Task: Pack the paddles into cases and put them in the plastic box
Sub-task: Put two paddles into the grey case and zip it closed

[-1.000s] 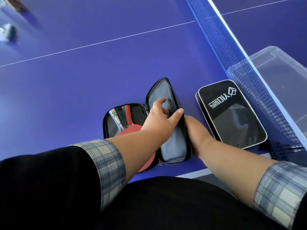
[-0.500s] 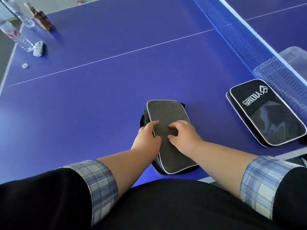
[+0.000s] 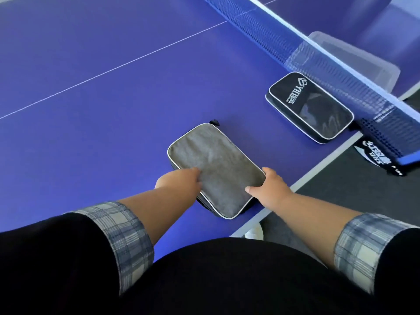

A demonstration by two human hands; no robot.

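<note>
A closed grey paddle case (image 3: 216, 164) with white piping lies flat on the blue table (image 3: 102, 110) near its front edge; the paddle inside is hidden. My left hand (image 3: 179, 181) grips the case's left edge, one finger lying on its top. My right hand (image 3: 269, 188) holds the near right corner, thumb on top and a finger along the side. A second, black case (image 3: 311, 110) with a white logo lies shut further right, next to the net. The clear plastic box (image 3: 354, 57) stands beyond the net.
The blue net (image 3: 295, 42) runs diagonally across the upper right, its clamp (image 3: 386, 144) at the table's edge. Dark floor (image 3: 341, 189) shows to the right of the table edge. A white line crosses the table surface.
The grey case, open with the red paddle showing a second ago, is folded shut. My hands have moved from its top to its left edge and right corner. The view has swung right.
</note>
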